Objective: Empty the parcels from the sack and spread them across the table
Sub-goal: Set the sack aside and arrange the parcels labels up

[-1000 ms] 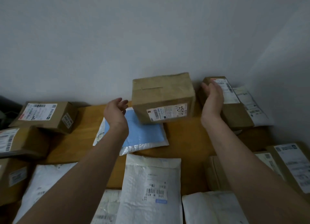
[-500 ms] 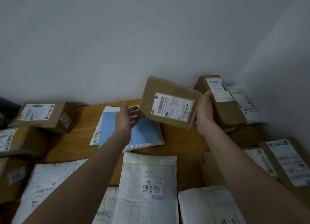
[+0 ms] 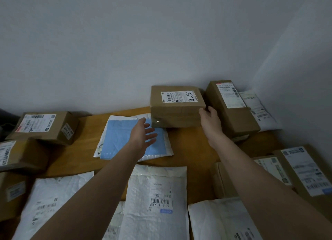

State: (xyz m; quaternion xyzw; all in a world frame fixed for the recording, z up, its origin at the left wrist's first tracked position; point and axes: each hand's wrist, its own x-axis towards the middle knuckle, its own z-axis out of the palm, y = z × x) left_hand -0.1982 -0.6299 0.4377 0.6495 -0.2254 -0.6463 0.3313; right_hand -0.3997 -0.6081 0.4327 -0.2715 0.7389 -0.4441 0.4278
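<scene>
- The brown cardboard box with a white shipping label and handwritten digits is sitting label-up at the back of the wooden table, close to the wall, its near left corner overlapping the blue-and-white padded mailer.
- The right hand is curling around the box's near right corner, thumb on the front face, so it is gripping the box; the box's long axis is running left to right, away from that hand toward the left.
- The left hand is hovering over the blue mailer with fingers spread and straight, holding nothing, just short of the box's left end.
- To my eye the box is being settled into place; the right hand is the one in contact, so any last nudge would likely come from it, pushing leftward or backward.
- Just to the right a taller brown cardboard box with a long white label is standing nearly against the first, and a white plastic mailer bag is lying beyond it in the corner.
- The cardboard is looking stiff and taped along its front; the mailers are looking soft and crinkled.
- Nearer me, a white bubble mailer with a barcode sticker and other white bags are covering the front edge; more brown boxes are lining both sides.
- No sack is showing anywhere.
</scene>
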